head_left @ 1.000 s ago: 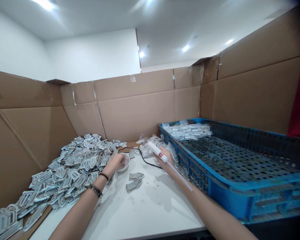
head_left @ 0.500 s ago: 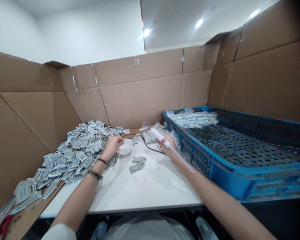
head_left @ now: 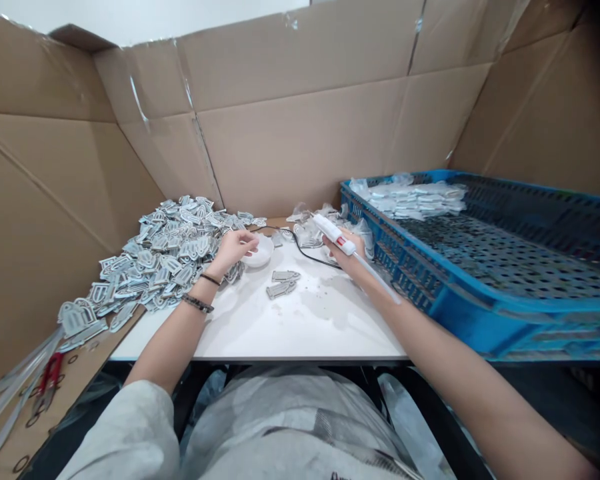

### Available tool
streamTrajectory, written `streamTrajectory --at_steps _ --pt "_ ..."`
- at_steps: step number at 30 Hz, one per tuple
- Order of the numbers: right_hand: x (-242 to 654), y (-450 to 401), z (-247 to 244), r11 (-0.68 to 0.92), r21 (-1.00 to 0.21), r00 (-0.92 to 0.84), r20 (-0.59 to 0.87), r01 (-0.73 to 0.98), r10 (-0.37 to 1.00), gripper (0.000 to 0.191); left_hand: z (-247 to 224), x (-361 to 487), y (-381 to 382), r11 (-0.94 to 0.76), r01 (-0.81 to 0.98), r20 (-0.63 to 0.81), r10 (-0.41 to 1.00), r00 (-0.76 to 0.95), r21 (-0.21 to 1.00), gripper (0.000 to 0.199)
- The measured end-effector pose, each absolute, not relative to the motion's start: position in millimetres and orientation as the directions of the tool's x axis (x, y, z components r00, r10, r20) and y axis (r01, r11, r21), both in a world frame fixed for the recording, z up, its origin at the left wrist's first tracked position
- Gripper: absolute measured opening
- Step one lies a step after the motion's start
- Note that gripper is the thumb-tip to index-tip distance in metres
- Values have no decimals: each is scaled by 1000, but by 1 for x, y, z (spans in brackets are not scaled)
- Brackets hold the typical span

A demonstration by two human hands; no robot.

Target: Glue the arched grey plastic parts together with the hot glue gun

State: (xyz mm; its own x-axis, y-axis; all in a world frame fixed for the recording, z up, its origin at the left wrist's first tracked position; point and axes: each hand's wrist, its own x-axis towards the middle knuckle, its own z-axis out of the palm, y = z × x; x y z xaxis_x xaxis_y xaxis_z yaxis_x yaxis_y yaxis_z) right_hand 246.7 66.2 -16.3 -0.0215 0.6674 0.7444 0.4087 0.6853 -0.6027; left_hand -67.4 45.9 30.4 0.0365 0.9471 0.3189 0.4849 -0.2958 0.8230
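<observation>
My left hand (head_left: 237,247) is over the left rim of a small white bowl (head_left: 261,251), fingers bent together; what they hold, if anything, is too small to make out. My right hand (head_left: 347,248) is wrapped round a white glue gun (head_left: 334,233) with a red label, its nozzle pointing up and left. A long pale glue stick (head_left: 377,275) sticks out of its back over my wrist. Two flat grey pieces (head_left: 282,289) lie on the white table (head_left: 300,333) between my hands. A big heap of similar grey pieces (head_left: 167,250) is left of my left hand.
A blue perforated crate (head_left: 445,293) stands at the right, with white wrapped packets (head_left: 415,200) inside. Clear plastic bags (head_left: 307,233) and a black cable (head_left: 305,254) lie at the back. Red-handled scissors (head_left: 49,380) are at the lower left. Cardboard walls (head_left: 300,133) surround the table.
The view has tilted down, showing more of my lap and the scissors. My left hand has shifted slightly over the bowl. My right hand still holds the glue gun.
</observation>
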Motion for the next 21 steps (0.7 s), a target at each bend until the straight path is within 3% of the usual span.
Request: streamTrajectory --at_steps 4,9,16,21 --pt "247 68 -19 667 -626 -15 725 405 689 53 33 -53 37 -396 548 294 918 267 737 36" --pt "248 69 -21 648 -632 -12 712 425 702 52 27 -26 25 -482 606 135 839 527 633 21" --pt "248 68 -16 638 -643 -12 701 424 713 47 17 -16 25 -557 734 194 828 526 390 18" --pt "248 65 -13 636 -649 -9 697 418 717 48 17 -16 25 -598 733 257 801 540 325 25"
